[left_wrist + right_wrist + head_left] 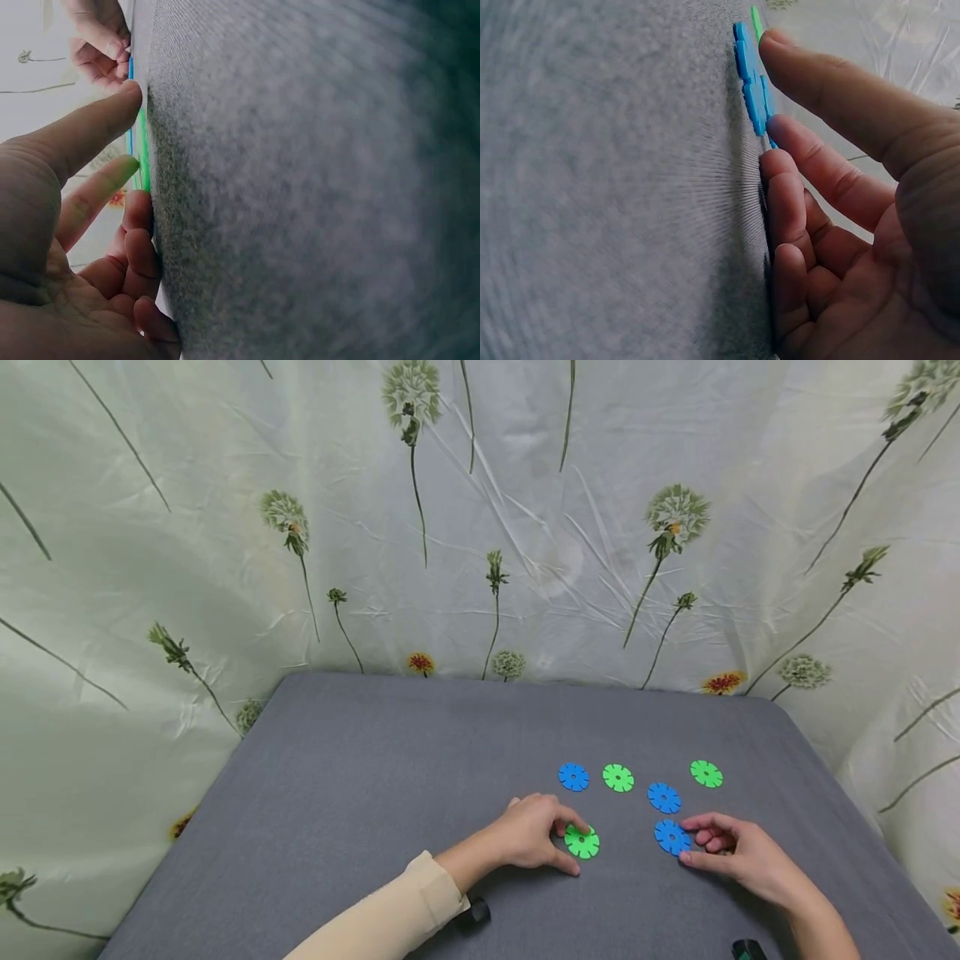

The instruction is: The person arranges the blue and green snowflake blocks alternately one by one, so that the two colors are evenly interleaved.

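Note:
A notched green plastic disc lies flat on the grey table, near the middle of the head view's lower part. My left hand is at its left side, index fingertip touching its upper edge and thumb near its lower edge. To the right, a notched blue disc also lies flat. The thumb and index finger of my right hand reach to its right edge, spread apart, while the other fingers curl loosely. In the right wrist view the blue disc shows edge-on beside those fingertips. Neither disc looks lifted.
Behind them lie a blue disc, a green disc, another blue disc and another green disc. Small black objects show by both wrists. A flower-patterned curtain hangs behind the grey table.

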Tool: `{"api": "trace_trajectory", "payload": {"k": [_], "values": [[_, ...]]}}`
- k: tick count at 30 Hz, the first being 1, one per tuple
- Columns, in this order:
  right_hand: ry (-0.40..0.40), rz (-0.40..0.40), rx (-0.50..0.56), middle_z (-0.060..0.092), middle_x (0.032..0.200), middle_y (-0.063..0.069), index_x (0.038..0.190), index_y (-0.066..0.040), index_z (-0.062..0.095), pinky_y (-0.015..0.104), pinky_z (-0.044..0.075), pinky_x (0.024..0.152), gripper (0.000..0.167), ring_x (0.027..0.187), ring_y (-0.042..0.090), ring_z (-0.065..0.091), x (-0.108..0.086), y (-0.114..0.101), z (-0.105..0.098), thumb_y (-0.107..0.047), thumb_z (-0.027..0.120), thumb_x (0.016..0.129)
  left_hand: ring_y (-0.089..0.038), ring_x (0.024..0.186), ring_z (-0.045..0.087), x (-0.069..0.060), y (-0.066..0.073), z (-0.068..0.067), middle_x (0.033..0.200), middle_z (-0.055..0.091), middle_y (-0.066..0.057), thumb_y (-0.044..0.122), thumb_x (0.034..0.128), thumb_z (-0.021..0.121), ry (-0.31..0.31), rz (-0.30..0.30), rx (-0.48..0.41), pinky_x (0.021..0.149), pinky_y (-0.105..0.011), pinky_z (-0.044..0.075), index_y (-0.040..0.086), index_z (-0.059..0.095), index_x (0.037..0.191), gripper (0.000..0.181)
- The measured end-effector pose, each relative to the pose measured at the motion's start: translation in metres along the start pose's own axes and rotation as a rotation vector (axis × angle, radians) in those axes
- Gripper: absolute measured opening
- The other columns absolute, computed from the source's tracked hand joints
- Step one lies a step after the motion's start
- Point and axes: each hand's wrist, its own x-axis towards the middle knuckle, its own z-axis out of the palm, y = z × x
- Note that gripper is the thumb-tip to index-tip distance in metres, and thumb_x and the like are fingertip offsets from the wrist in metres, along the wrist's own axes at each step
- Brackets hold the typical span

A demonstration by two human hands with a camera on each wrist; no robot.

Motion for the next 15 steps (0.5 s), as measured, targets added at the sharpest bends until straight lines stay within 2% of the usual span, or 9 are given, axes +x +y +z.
{"api": "trace_trajectory", "payload": {"k": [8, 12, 15], "values": [[0.018, 0.029, 0.001, 0.063, 0.1, 0.003, 0.129, 0.001, 0.071, 0.023, 0.046, 0.072, 0.049, 0.08, 0.003, 0.053, 0.0017, -0.0004, 0.0018, -0.026, 0.087, 0.092, 0.001, 0.08, 0.046, 0.0013, 0.0024, 0.0006, 0.083, 0.055, 0.017, 0.038, 0.0803, 0.097, 0.006, -0.007, 0.017, 0.074, -0.026, 0.031, 0.036, 0.078, 0.129, 0.053], [0.018, 0.031, 0.001, 0.062, 0.099, 0.002, 0.128, 0.0, 0.071, 0.023, 0.046, 0.072, 0.048, 0.079, 0.004, 0.052, 0.0018, -0.0012, 0.0035, -0.027, 0.087, 0.092, 0.0, 0.077, 0.046, 0.0028, 0.0041, 0.0021, 0.08, 0.053, 0.017, 0.039, 0.0805, 0.097, -0.001, -0.027, 0.045, 0.073, -0.027, 0.03, 0.038, 0.078, 0.13, 0.053], [0.027, 0.033, -0.007, 0.062, 0.097, 0.002, 0.127, 0.0, 0.072, 0.023, 0.045, 0.071, 0.047, 0.078, 0.005, 0.052, 0.0023, -0.0026, 0.0041, -0.028, 0.087, 0.092, 0.0, 0.077, 0.046, 0.005, 0.0054, 0.0032, 0.078, 0.053, 0.015, 0.038, 0.0799, 0.097, 0.008, -0.045, 0.035, 0.073, -0.028, 0.03, 0.037, 0.078, 0.131, 0.054]]}}
